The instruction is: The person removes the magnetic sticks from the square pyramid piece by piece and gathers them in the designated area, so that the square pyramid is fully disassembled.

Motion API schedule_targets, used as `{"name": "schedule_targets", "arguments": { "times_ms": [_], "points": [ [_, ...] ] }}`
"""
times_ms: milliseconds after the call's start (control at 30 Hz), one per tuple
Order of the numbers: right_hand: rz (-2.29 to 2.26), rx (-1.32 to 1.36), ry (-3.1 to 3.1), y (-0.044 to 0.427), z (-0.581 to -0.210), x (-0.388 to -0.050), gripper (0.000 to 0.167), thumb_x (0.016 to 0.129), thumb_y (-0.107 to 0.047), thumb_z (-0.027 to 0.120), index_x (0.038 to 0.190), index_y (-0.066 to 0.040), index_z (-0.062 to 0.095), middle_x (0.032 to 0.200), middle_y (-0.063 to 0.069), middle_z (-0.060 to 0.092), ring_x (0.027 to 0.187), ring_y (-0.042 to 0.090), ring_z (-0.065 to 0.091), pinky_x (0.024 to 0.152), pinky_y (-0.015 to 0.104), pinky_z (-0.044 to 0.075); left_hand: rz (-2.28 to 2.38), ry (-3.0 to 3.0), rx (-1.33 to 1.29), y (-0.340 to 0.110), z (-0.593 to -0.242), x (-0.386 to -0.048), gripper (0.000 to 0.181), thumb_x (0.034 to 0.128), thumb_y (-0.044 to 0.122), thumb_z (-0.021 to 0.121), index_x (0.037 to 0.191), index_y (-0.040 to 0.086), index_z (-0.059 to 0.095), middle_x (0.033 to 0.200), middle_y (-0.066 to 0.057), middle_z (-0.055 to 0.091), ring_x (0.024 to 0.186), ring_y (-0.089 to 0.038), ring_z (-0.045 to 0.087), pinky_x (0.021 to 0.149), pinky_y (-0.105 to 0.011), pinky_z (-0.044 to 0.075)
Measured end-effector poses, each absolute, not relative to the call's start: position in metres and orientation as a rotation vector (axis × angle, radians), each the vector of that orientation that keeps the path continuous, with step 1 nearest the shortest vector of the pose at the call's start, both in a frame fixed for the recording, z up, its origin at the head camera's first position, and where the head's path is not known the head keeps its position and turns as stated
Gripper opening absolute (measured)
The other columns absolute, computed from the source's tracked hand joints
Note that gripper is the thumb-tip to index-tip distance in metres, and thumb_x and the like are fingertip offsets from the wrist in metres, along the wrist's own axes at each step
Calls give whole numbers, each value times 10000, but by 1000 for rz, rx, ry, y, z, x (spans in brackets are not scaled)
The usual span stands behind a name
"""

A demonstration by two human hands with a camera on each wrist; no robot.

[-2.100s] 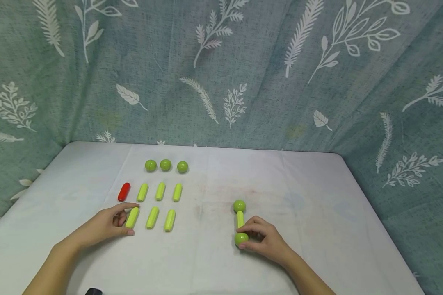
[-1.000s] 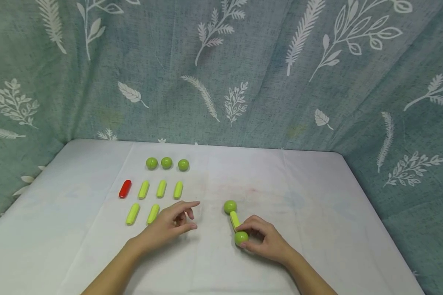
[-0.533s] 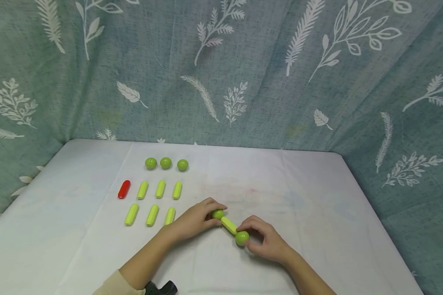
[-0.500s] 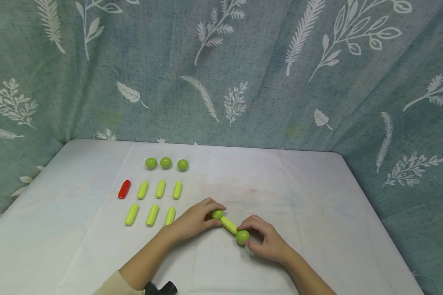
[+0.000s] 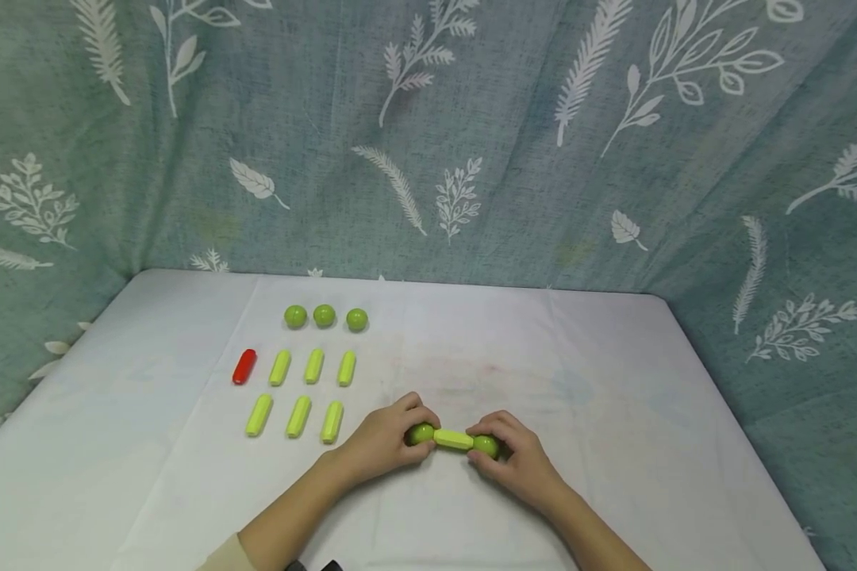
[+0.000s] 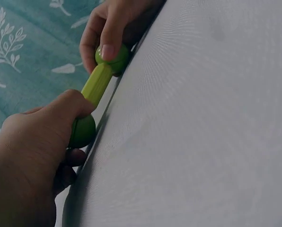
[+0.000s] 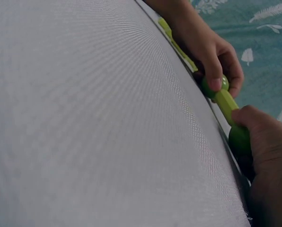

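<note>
Between my hands lies a dumbbell-shaped piece: a yellow-green stick (image 5: 453, 439) with a green ball at each end. My left hand (image 5: 386, 440) grips the left ball (image 5: 421, 433), thumb on the near side and fingers over the far side. The right ball (image 5: 486, 446) is held by my right hand (image 5: 517, 460) in the same manner. In the left wrist view the stick (image 6: 97, 85) runs straight from one ball to the other. The right wrist view shows both thumbs lying where the balls meet the stick (image 7: 225, 105). Fingers partly cover both balls.
Left of my hands lie two rows of yellow-green sticks (image 5: 299, 416), with a red stick (image 5: 244, 366) at the left of the far row. Three green balls (image 5: 324, 316) sit behind them. White cloth covers the table (image 5: 614, 381); a patterned curtain (image 5: 428, 143) hangs behind it.
My left hand left the sticks at the left, moved right and took hold of the far ball. The piece has turned from pointing away from me to lying sideways, the right hand holding throughout.
</note>
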State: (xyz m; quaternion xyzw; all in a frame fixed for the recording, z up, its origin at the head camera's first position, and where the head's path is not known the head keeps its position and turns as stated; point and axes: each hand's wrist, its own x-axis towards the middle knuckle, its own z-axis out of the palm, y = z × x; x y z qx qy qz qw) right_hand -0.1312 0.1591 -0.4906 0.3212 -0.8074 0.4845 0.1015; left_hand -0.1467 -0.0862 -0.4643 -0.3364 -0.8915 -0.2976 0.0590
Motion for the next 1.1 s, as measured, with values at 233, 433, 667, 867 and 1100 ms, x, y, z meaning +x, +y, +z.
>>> {"name": "schedule_targets", "arguments": {
  "times_ms": [233, 433, 667, 867, 1100],
  "points": [
    [1427, 966, -2376, 159, -489, -132, 246, 798, -70, 742, 1020, -139, 662, 1000, -29, 597, 868, 88, 576, 732, 227, 516, -921, -2644, -1078, -89, -467, -148, 153, 821, 245, 716, 965, 237, 666, 830, 111, 406, 621, 27, 348, 538, -125, 338],
    [1409, 967, -2394, 159, -489, -132, 247, 799, -79, 744, 1023, -143, 663, 1009, -32, 600, 878, 88, 577, 726, 232, 517, -1062, -2650, -1031, -94, -465, -147, 254, 864, 261, 697, 1105, 201, 645, 941, 112, 461, 717, 1, 430, 629, -163, 427],
    [1439, 958, -2399, 160, -489, -131, 256, 805, -80, 740, 1039, -146, 658, 1021, -25, 602, 887, 99, 581, 733, 225, 515, -1247, -2607, -885, -120, -454, -152, 385, 788, 209, 774, 1135, 126, 631, 1016, 99, 597, 853, -51, 519, 752, -243, 488],
    [1443, 966, -2401, 161, -490, -132, 254, 813, -97, 739, 1049, -143, 658, 1031, -22, 603, 894, 108, 583, 733, 224, 515, -1277, -2669, -657, -167, -440, -163, 401, 783, 142, 771, 1151, 91, 617, 1071, 34, 606, 909, -114, 563, 807, -301, 510],
    [1442, 988, -2373, 160, -490, -132, 255, 819, -98, 734, 1058, -139, 657, 1030, -11, 605, 897, 118, 583, 744, 226, 509, -1187, -2811, -384, -233, -421, -189, 449, 853, 237, 711, 1227, 57, 540, 1162, -99, 589, 980, -264, 597, 826, -419, 499]
  ]
}}
